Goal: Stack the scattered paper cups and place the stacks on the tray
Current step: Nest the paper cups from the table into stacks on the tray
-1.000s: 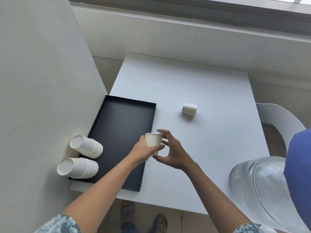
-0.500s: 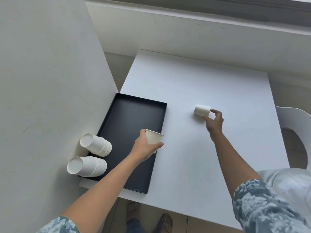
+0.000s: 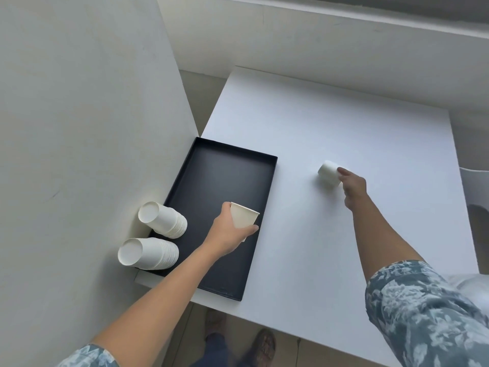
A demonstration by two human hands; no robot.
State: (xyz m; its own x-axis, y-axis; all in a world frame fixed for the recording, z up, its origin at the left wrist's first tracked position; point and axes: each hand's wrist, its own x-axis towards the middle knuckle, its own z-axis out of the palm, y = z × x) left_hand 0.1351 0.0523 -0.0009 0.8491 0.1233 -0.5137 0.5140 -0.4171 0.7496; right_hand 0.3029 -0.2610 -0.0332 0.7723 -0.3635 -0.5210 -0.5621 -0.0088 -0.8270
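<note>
My left hand (image 3: 227, 233) holds a white paper cup (image 3: 243, 219) upright over the right rim of the black tray (image 3: 211, 181). Two stacks of paper cups lie on their sides at the tray's left edge: the farther stack (image 3: 162, 219) and the nearer stack (image 3: 146, 253). A single paper cup (image 3: 328, 172) lies on its side on the white table (image 3: 344, 123), to the right of the tray. My right hand (image 3: 353, 184) is at that cup, with fingers closed around its open end.
A white wall panel (image 3: 79, 128) stands directly left of the tray. A white chair (image 3: 476, 192) is past the table's right edge. My feet (image 3: 262, 345) show below the table's near edge.
My right hand has left the cup in my left hand, reached to the far right, and closed on the lying cup. My left hand has kept its cup near the tray's edge.
</note>
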